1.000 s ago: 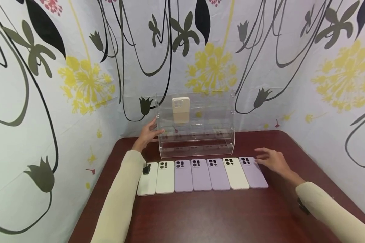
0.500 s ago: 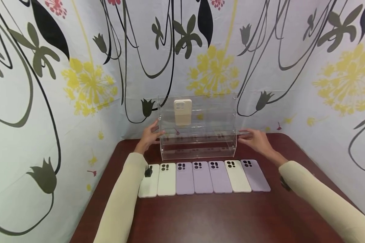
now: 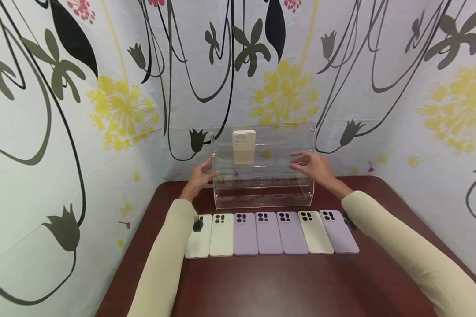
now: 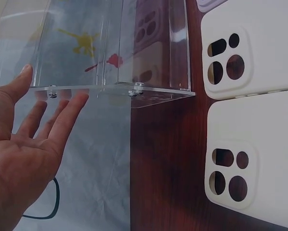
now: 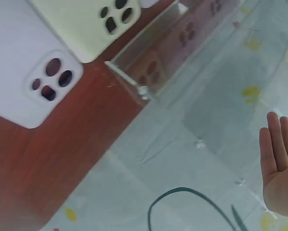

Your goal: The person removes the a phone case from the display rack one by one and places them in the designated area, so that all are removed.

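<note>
A clear acrylic tiered rack [image 3: 263, 193] stands at the back of the dark red table [image 3: 285, 281]. One beige phone case [image 3: 243, 146] leans upright on its top shelf. My left hand [image 3: 203, 172] is open, its straight fingers [image 4: 62, 120] against the rack's left side panel [image 4: 110, 89]. My right hand [image 3: 307, 162] is open at the rack's right side; the right wrist view shows its flat palm [image 5: 281, 163] close to the rack [image 5: 182, 62], contact unclear. A row of several phone cases [image 3: 269, 226], white, lilac and cream, lies in front of the rack.
Floral cloth walls [image 3: 103, 101] close in the table on the left, back and right. Two white cases [image 4: 252, 159] lie just beside the rack's left front corner. A lilac case [image 5: 23, 72] and a cream one [image 5: 86, 19] lie near its right corner.
My right hand rose from the table by the rightmost lilac case to the rack's right side. My left hand stayed on the left panel.
</note>
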`<state>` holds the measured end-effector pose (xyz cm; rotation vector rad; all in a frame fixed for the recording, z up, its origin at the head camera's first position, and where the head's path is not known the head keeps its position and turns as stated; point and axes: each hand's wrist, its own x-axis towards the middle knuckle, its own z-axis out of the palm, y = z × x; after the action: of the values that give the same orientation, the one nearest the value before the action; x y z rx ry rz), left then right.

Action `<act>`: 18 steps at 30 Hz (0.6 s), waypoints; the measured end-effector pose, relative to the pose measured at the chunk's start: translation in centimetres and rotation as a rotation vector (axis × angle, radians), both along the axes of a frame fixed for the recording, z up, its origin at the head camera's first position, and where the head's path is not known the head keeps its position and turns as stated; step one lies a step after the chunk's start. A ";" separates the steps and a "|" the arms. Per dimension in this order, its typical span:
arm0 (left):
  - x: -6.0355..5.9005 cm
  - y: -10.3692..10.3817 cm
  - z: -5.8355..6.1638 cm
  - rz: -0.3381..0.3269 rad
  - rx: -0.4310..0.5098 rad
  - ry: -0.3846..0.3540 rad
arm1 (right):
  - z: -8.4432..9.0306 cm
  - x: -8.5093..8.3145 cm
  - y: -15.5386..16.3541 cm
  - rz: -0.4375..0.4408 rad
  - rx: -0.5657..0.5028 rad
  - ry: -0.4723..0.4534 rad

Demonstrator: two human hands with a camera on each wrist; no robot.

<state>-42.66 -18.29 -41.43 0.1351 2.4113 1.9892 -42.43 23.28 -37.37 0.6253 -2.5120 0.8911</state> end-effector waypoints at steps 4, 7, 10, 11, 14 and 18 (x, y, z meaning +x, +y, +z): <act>0.1 0.2 0.1 0.000 0.018 0.000 | 1.0 -0.6 -1.3 0.006 -0.021 -0.003; 0.1 0.3 0.1 -0.003 0.023 0.005 | 1.8 -1.1 -2.3 0.011 -0.042 -0.008; 0.2 0.3 0.2 -0.001 0.021 0.014 | 2.4 -1.6 -3.6 0.016 -0.067 -0.009; 0.2 0.3 0.2 0.001 0.022 0.019 | 2.6 -1.7 -4.1 0.022 -0.076 -0.007; 0.2 0.1 0.3 0.006 0.034 0.018 | 3.1 -2.1 -5.5 0.036 -0.114 -0.001; 0.3 -0.1 0.0 0.004 0.045 0.005 | 3.6 -2.6 -7.2 0.051 -0.182 -0.021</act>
<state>-42.40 -18.40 -41.40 0.1368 2.3729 2.0479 -45.00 16.04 -33.81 0.6260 -2.4068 1.1353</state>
